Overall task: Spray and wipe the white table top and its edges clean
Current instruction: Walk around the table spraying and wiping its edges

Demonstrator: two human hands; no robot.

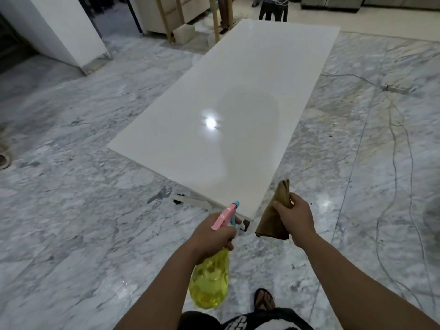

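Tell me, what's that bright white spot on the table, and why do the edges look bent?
Head view: the spot is glare, a lamp mirrored in the glossy white table top; a soft shadow darkens the near end; the wide-angle lens bows the marble floor at the frame's edges.

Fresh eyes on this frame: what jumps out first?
The long glossy white table top fills the centre, a bright light glare on its near half. At the bottom, the left hand holds a yellow spray bottle with a pink trigger; the right hand clutches a brown cloth beside the table's near corner. Cables trail over the marble floor at right.
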